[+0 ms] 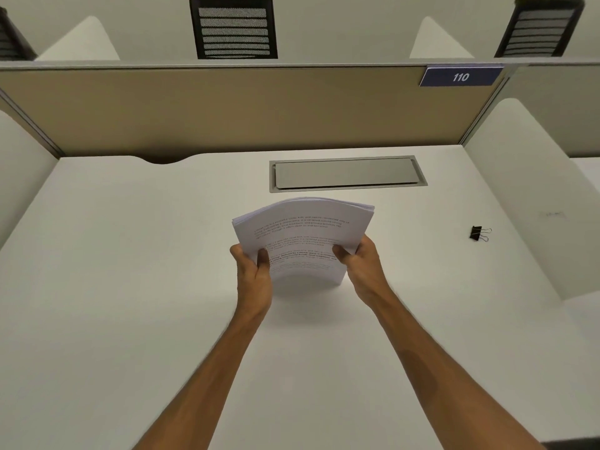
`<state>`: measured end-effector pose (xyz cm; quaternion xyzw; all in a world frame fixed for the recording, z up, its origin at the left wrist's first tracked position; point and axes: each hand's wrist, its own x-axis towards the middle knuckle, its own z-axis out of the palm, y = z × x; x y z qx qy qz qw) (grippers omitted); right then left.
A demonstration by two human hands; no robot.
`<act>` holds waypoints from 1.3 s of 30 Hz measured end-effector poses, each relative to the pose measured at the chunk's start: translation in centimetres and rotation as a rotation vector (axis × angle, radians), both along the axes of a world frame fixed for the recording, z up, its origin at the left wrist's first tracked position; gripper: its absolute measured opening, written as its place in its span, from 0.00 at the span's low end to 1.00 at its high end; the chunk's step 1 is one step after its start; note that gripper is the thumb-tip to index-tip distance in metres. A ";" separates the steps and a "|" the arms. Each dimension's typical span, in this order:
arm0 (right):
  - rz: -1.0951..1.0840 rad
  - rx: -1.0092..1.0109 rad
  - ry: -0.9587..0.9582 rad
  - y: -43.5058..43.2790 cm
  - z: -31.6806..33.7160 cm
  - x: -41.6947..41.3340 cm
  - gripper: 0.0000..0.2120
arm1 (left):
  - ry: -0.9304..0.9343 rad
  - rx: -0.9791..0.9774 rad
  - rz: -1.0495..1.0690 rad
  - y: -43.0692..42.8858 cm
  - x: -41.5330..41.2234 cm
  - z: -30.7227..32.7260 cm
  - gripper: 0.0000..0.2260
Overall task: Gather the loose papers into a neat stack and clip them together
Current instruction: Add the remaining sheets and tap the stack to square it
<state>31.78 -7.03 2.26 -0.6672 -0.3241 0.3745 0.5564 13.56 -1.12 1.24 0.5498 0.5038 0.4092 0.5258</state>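
A stack of white printed papers (pixel 303 232) stands nearly upright on its lower edge in the middle of the white desk (pixel 130 254), bowed along the top. My left hand (pixel 253 267) grips its left side and my right hand (pixel 358 261) grips its right side, thumbs on the printed front. The sheets' top edges are slightly fanned. A black binder clip (pixel 478 233) lies alone on the desk, well to the right of my right hand.
A grey cable hatch (pixel 347 173) is set into the desk just behind the papers. A tan partition (pixel 227 108) with a blue "110" sign (pixel 461 77) closes the back. White side dividers (pixel 526 177) flank the desk. Black chairs (pixel 233 27) stand beyond.
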 end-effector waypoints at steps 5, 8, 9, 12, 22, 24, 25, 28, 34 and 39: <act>-0.015 0.006 -0.008 0.3 -0.3 0.2 0.19 | 0.022 0.020 0.033 0.1 0.2 -0.2 0.08; 0.006 -0.022 -0.011 0.4 -0.9 0.2 0.20 | 0.096 0.023 0.015 -0.1 0.0 -1.1 0.08; 0.019 -0.031 -0.019 0.3 -1.1 0.1 0.21 | 0.125 0.022 0.009 -0.1 -0.1 -1.3 0.08; 0.010 -0.029 -0.021 0.0 -1.2 0.4 0.22 | 0.163 0.028 -0.004 0.1 -0.6 -1.5 0.09; -0.138 0.301 -0.003 0.2 5.6 -1.5 0.15 | -0.188 0.096 0.075 0.1 0.7 4.6 0.16; -0.183 0.311 0.027 0.8 6.7 -1.9 0.11 | -0.230 0.085 0.112 0.2 1.4 5.6 0.16; -0.213 0.299 0.049 1.1 7.0 -2.1 0.11 | -0.227 0.078 0.138 0.2 1.7 5.9 0.17; -0.310 0.233 0.056 1.8 7.3 -2.4 0.14 | -0.161 0.048 0.253 0.6 2.5 6.4 0.16; -0.342 0.203 0.013 1.9 7.2 -2.2 0.12 | -0.070 0.069 0.329 1.1 3.1 7.1 0.09; -0.302 0.199 0.017 1.8 7.2 -2.0 0.13 | -0.058 0.082 0.237 1.5 2.8 7.0 0.13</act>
